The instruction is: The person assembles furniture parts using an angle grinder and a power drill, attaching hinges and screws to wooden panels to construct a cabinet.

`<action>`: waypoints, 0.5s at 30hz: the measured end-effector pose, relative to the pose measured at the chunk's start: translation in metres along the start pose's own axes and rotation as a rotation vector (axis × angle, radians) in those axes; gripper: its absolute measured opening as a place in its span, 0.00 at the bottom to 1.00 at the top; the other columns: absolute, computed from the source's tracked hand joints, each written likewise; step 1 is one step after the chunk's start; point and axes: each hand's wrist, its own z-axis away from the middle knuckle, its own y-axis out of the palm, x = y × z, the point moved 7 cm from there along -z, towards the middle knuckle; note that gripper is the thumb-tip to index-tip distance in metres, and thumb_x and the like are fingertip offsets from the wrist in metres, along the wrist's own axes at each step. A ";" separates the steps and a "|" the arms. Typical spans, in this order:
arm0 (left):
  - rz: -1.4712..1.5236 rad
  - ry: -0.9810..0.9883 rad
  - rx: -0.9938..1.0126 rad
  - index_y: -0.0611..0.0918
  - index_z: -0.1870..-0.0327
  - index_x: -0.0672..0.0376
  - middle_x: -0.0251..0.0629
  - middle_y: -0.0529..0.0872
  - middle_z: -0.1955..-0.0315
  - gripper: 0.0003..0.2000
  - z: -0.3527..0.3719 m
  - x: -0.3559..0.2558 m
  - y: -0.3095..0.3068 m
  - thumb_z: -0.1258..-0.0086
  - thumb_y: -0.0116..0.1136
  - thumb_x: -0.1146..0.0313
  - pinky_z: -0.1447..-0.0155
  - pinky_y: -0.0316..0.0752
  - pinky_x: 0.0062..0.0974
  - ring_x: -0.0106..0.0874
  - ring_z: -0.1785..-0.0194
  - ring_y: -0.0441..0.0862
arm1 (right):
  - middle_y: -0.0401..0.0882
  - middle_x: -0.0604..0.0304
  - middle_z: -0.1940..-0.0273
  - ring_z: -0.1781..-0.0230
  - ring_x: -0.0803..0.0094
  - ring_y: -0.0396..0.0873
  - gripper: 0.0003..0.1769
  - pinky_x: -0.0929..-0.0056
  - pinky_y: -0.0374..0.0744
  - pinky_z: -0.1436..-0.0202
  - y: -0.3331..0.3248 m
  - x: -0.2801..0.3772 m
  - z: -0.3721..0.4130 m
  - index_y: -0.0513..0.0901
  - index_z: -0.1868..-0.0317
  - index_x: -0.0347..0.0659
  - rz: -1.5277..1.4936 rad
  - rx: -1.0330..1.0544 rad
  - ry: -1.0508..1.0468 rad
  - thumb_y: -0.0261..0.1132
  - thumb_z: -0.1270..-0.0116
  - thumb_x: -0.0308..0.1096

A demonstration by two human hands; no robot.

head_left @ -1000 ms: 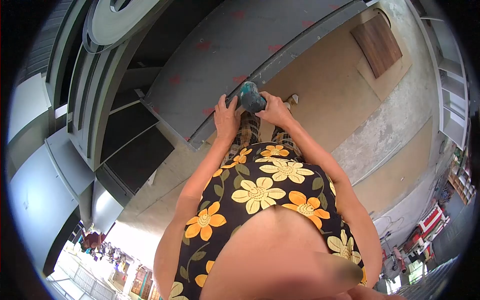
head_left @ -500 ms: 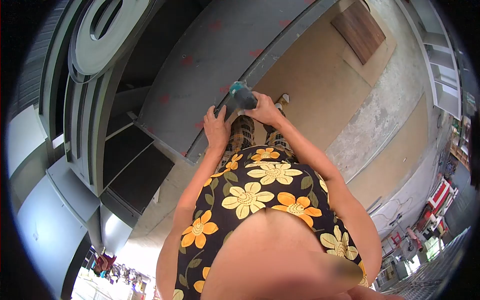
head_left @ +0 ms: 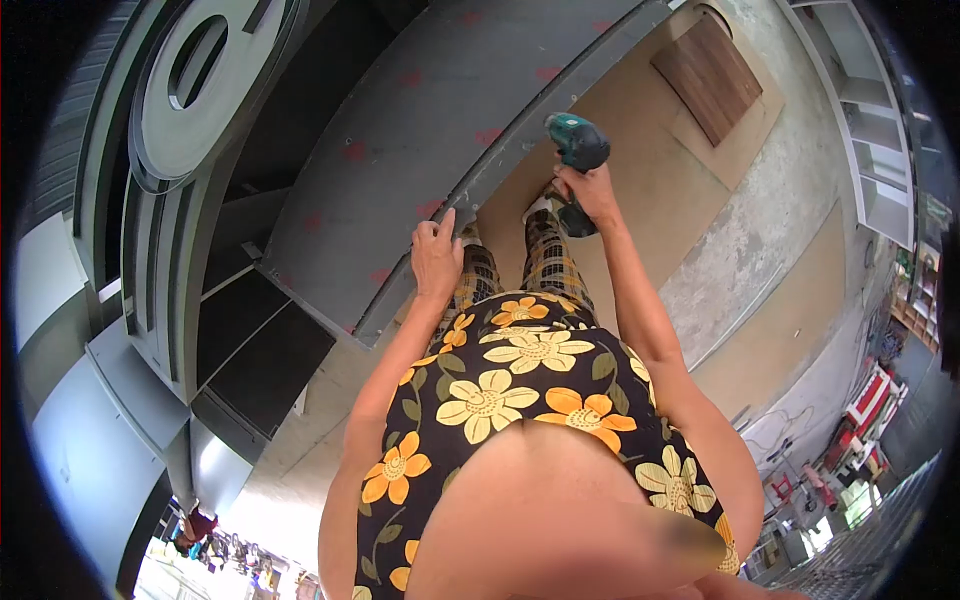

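Observation:
A teal and black cordless drill (head_left: 582, 142) is in my right hand (head_left: 590, 192), whose fingers are wrapped round its grip. The drill's head points up and left, above the brown board and just right of the panel's edge. My left hand (head_left: 437, 258) rests on the near rim of a big dark grey panel (head_left: 400, 130) with faint red marks. One finger is stretched along the rim, and the others look slightly bent. The panel's raised edge strip (head_left: 500, 165) runs diagonally, with small screw-like dots on it.
A brown board (head_left: 640, 170) covers the ground on the right, with a wood-grain piece (head_left: 707, 82) farther off. Large grey cut-out shapes (head_left: 200, 95) stand at left. White shelving (head_left: 875, 130) is at far right. A person (head_left: 195, 528) appears in the background at lower left.
My right hand has drawn the drill away from the panel's edge, moving right and a little up. My left hand stays on the rim, its fingers closer together than before.

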 end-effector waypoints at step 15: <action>-0.013 -0.122 -0.051 0.74 0.38 0.56 0.42 0.73 0.60 0.28 -0.029 -0.044 0.025 0.43 0.64 0.72 0.48 0.71 0.38 0.41 0.53 0.73 | 0.73 0.67 0.82 0.84 0.80 0.71 0.06 0.76 0.69 0.81 -0.046 0.003 -0.056 0.78 0.66 0.37 0.152 0.096 0.069 0.66 0.43 0.29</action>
